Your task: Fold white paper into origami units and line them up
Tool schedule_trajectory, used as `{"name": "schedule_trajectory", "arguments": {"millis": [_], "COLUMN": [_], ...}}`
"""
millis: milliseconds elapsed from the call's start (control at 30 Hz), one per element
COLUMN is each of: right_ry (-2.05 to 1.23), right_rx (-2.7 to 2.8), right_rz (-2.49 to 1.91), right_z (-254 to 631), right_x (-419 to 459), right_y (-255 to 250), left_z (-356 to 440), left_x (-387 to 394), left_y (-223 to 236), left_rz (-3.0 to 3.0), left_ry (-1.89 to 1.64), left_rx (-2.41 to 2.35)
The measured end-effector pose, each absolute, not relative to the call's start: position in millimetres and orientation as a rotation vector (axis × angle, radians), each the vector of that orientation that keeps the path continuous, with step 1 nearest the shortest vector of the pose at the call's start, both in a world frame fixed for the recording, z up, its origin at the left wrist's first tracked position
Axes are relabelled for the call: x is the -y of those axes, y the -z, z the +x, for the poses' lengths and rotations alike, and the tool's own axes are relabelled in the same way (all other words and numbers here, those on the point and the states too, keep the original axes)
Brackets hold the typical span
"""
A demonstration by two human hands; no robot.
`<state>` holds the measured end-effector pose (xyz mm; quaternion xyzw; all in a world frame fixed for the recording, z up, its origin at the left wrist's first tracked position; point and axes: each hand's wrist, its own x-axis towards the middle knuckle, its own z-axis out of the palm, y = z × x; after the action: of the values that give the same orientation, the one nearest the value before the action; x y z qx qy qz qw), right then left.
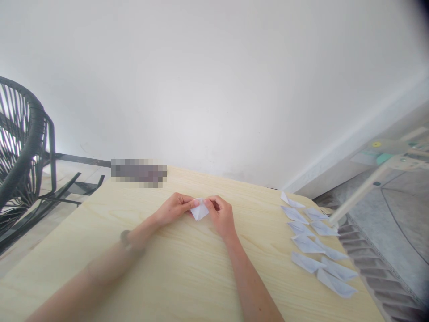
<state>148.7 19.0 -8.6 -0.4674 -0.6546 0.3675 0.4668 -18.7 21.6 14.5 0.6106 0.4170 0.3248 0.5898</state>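
Note:
A small folded piece of white paper (200, 212) is held just above the wooden table, its lower corner pointing toward me. My left hand (177, 209) pinches its left side, thumb on top. On the other side, my right hand (220, 214) grips the upper right edge between thumb and curled fingers. Both thumbs lie close together near the paper's top. The fingers behind the paper are partly hidden. To the right, several folded white paper boats (307, 244) lie in rough rows on the table.
The pale wood table (161, 277) meets a white wall (214, 89) at the back. A black woven chair (27, 143) stands at the left. A blurred-out patch (138, 173) covers something at the table's back left. Beyond the right edge rises a pale metal pole (358, 194).

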Motion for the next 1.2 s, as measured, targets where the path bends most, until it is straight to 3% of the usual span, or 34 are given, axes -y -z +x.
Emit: {"name": "schedule_trajectory", "arguments": {"millis": [1200], "right_ry": [-0.936], "right_rx": [1.712], "right_rz": [-1.109], "right_z": [150.0], "right_x": [-19.1], "right_y": [6.8], "left_z": [-22.4], "left_x": [-24.5], "left_y": [-11.5], "left_rz": [1.473], "left_ry": [-0.586], "left_rx": [-0.887]}}
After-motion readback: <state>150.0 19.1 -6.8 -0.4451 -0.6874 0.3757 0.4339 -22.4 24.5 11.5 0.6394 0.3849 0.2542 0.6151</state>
